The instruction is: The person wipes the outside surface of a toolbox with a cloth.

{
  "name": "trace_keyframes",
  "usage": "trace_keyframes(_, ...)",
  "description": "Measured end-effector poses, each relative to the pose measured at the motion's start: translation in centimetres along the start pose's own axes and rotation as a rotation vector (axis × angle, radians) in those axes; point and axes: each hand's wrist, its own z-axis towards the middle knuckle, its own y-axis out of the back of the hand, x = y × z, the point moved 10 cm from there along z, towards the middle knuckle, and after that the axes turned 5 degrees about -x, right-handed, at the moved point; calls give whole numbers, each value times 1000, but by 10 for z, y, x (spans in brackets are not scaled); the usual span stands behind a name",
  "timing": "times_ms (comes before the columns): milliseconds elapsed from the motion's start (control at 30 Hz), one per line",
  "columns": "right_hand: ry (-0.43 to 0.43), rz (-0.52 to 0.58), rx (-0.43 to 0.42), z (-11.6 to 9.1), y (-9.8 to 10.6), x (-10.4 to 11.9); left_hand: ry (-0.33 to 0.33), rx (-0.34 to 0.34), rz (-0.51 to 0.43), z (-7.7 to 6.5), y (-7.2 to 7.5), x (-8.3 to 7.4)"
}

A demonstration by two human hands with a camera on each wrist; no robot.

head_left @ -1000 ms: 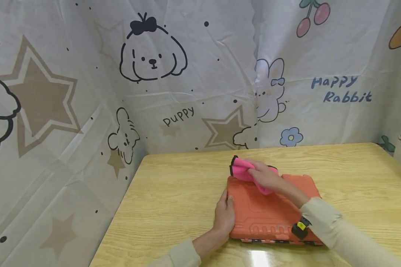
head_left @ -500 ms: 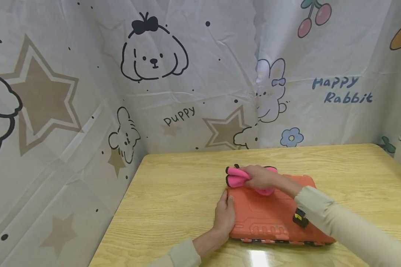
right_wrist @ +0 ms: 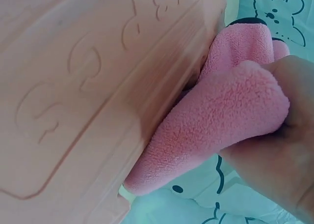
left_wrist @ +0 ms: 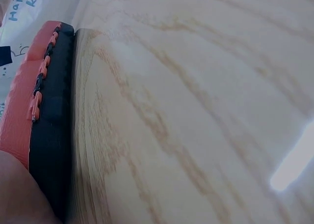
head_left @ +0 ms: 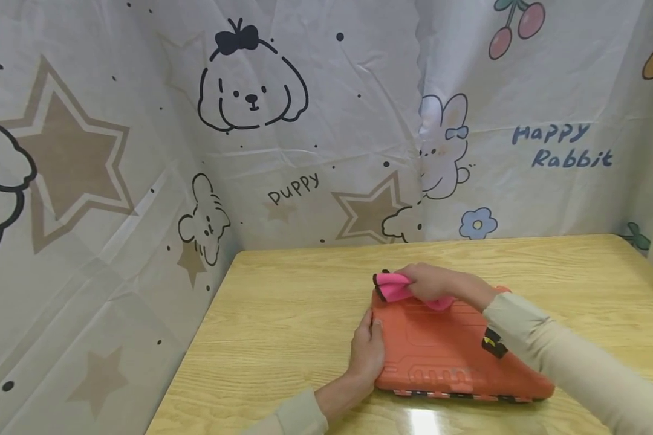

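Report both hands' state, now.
Left hand: touching the left edge of the orange case; whether its fingers curl round it cannot be told.
Right hand: closed, holding the pink cloth.

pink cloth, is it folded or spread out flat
Bunched in loose folds, not spread: the right wrist view shows the cloth doubled over and gripped in the right hand.
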Motion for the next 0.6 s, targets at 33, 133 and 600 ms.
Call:
trace_keyframes(33,1,-4,1,-1,1,0,-3,-4,7,0,0,0)
trace_keyframes(133,12,-6,2,-3,3,-3,-5,-9,15,1,0,-1)
trace_keyframes(600,20,-70,-3,-21,22,-26,7,-6,-13,1,1,-2)
